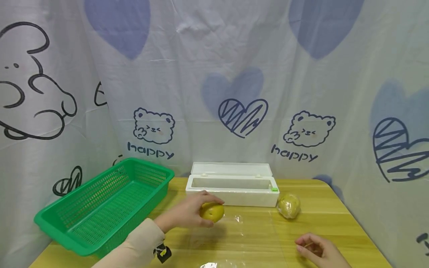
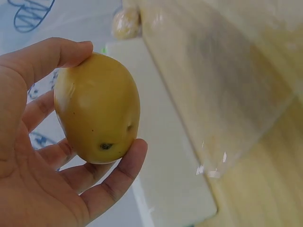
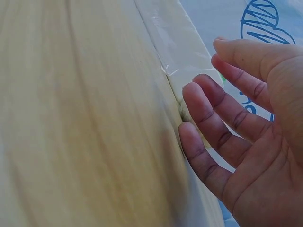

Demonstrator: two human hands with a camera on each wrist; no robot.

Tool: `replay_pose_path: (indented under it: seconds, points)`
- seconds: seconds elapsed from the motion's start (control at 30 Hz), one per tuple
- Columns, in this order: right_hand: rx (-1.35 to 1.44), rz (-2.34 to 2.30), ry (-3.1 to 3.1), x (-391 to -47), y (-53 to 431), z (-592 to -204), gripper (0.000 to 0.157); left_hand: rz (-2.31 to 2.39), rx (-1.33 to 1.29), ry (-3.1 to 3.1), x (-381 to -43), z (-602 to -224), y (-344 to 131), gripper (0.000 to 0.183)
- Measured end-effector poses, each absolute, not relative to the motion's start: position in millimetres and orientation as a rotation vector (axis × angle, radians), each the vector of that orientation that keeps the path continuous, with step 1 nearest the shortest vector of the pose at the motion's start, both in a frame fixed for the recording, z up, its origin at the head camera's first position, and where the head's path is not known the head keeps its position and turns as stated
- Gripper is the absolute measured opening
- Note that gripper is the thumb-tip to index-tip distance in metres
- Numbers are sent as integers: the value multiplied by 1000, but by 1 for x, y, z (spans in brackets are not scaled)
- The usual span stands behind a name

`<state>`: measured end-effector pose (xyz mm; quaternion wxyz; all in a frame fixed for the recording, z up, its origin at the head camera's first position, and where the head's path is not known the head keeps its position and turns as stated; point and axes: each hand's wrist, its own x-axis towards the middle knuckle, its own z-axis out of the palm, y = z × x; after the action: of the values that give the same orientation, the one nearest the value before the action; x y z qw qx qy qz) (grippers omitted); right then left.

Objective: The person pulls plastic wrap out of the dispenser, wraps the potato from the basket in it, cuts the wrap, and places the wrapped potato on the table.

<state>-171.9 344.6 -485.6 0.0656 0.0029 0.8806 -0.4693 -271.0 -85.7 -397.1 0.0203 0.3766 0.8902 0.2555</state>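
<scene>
My left hand (image 1: 189, 215) grips a smooth yellow potato (image 1: 213, 212), held over the table in front of the white box. In the left wrist view, the thumb and fingers curl round the potato (image 2: 97, 109), whose skin has small dark specks and dimples. Beneath it a sheet of clear cling film (image 1: 248, 230) lies spread on the table. My right hand (image 1: 320, 250) is near the table's front right, its fingers loosely bent around nothing. A second yellow potato (image 1: 289, 206), wrapped in cling film, sits beyond it beside the box.
A long white cling film box (image 1: 231, 198) stands at the back with its lid raised and a green slider (image 1: 275, 189) at its right end. On the left is a green plastic basket (image 1: 117, 203). A printed curtain (image 1: 201, 74) hangs behind the wooden table (image 1: 335, 212).
</scene>
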Motion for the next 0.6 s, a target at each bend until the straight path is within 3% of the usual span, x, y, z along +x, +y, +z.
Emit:
replay_pose_path:
  seconds: [0.6]
  points:
    - [25, -1418, 2654, -170, 342, -484, 36, 678, 1269, 2682, -258, -437, -32, 63]
